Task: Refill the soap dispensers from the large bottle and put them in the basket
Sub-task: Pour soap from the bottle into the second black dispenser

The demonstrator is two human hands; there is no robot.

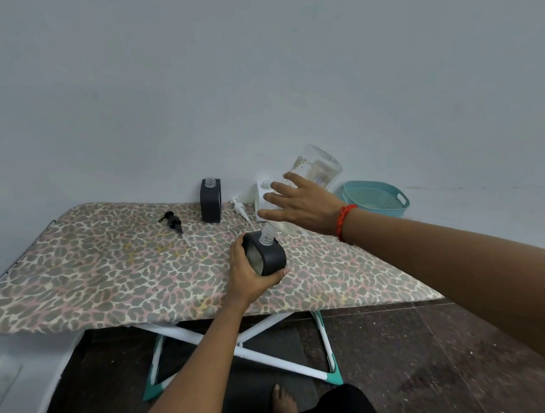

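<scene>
My right hand (299,202) grips a large clear bottle (317,167), tipped neck-down, with its threaded mouth in the opening of a black dispenser (268,256). My left hand (252,273) holds that black dispenser steady on the leopard-print board (113,273). A second black dispenser (210,204), uncapped, stands upright at the back. A white dispenser (261,191), also uncapped, stands behind my right hand, partly hidden. A black pump (173,223) and a white pump (239,207) lie loose on the board. The teal basket (376,198) sits at the back right.
The board stands on white crossed legs with teal feet (334,378) over a dark floor. A pale wall runs right behind it. My bare foot (282,403) shows near the bottom edge.
</scene>
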